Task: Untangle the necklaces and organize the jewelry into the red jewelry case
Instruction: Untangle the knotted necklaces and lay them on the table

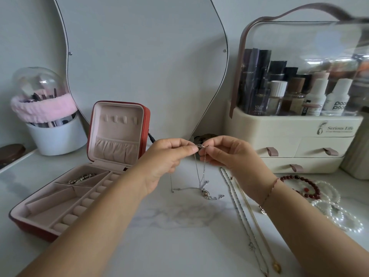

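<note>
Left hand (165, 156), right hand (225, 154): grip on possibly knotted chain (207, 193), right of case (36, 230)

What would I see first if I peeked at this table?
The left hand and right hand meet in the middle, pinching a silver chain that dangles to the table. An open red case sits on the left; pearl bracelets lie at the far right.

A home dressing corner: a wavy-edged mirror (139, 66) hangs on the wall at the centre, a cream cosmetics organiser (289, 132) full of bottles stands at the right, and a domed brush holder (58, 136) sits upper left on the marble-patterned worktop (169, 236).
</note>
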